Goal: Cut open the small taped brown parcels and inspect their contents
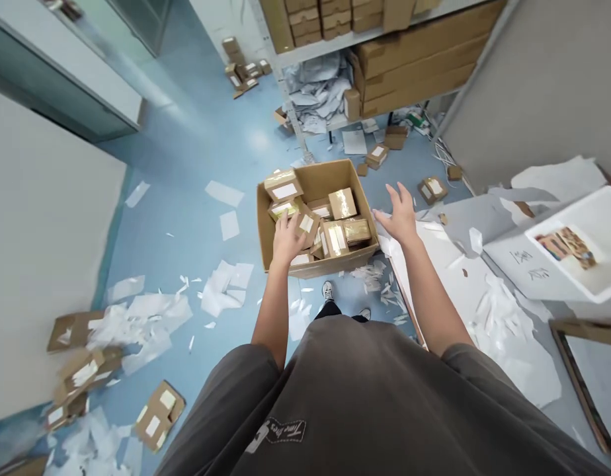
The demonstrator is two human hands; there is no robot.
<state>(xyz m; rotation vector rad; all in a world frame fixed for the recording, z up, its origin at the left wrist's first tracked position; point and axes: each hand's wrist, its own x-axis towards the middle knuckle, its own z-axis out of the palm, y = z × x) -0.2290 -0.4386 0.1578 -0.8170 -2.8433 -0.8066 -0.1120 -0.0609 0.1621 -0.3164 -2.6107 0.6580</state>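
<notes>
A large open cardboard box (330, 266) stands in front of me, filled with several small brown cartons bearing white labels and shiny tape. My left hand (286, 239) reaches into its left side, fingers spread over a small carton (306, 225) that lies tilted there. Another taped carton (284, 186) rests higher up at the box's back left corner. Over the right rim, my right hand (399, 213) hangs in the air with its fingers apart and nothing in them. On the right side of the box sit a taped carton (342, 203) and a shiny one (356, 231).
Behind the box rises a metal shelf (330, 47) with cartons and crumpled paper. To my right is a paper-covered table (444, 264) with a white open container (603, 218). Paper scraps (226, 287) and flattened cartons (159, 416) litter the blue floor.
</notes>
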